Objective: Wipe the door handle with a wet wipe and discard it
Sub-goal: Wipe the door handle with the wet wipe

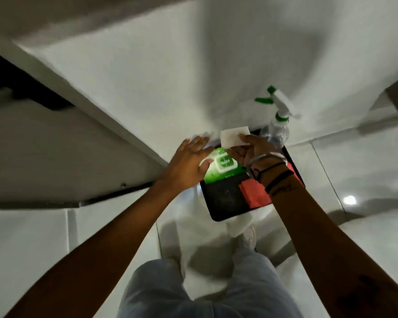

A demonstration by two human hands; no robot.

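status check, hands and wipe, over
Right hand pinching a white wet wipe above the green wipe pack. Left hand open, steadying the pack. Spray bottle close behind; handle not yet wiped.

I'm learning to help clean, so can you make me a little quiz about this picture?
1. True or false: the right hand pinches a white wet wipe.
2. What colour is the wipes pack under the left hand? A red, B green, C blue.
3. Fill in: the clear spray bottle with a green and white trigger stands in the black ____.

Key: 1 true; 2 B; 3 caddy.
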